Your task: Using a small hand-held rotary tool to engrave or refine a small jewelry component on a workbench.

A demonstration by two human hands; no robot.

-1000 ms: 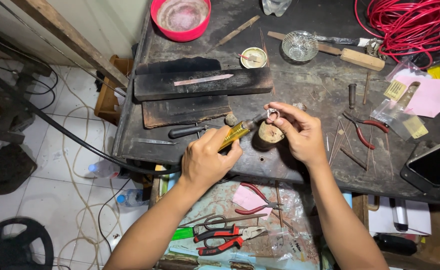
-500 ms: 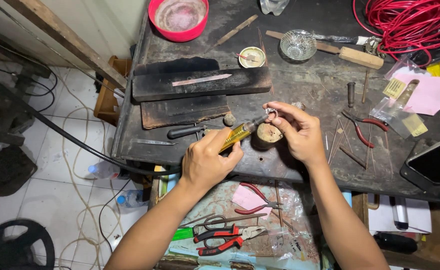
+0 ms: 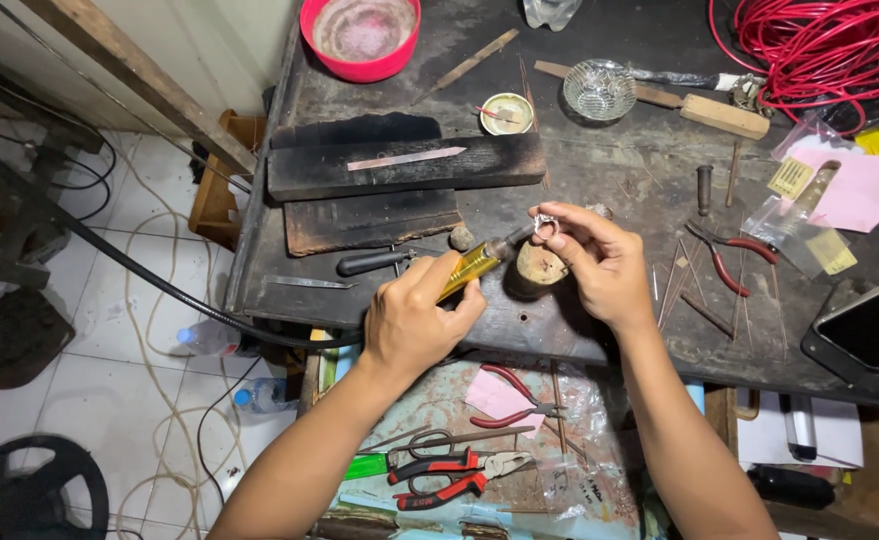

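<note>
Fingers (image 3: pixel 559 228) of right hand (image 3: pixel 599 262) pinched shut on small silver ring (image 3: pixel 545 225); left hand (image 3: pixel 414 318) wrapped around yellow-handled tool (image 3: pixel 469 268), tip touching ring.

Landmark: dark workbench (image 3: pixel 599 170).
- On bench, rear: red wire coil (image 3: pixel 819 45), red bowl (image 3: pixel 361 35), charred wood blocks (image 3: pixel 399 165), glass dish (image 3: pixel 599 88).
- On bench, right of hands: red-handled pliers (image 3: pixel 724 255).
- Below bench front edge: scissors and pliers (image 3: pixel 439 475) in drawer.
- Ring held just above bench centre, over brownish lump (image 3: pixel 539 266).

Progress, judged: work on ring under way, tool engaged; ring not set down, finish not evident.

Both forearms are bare to the elbow, with the left hand (image 3: pixel 414 325) and right hand (image 3: pixel 599 265) ungloved, ringless and unsleeved.
</note>
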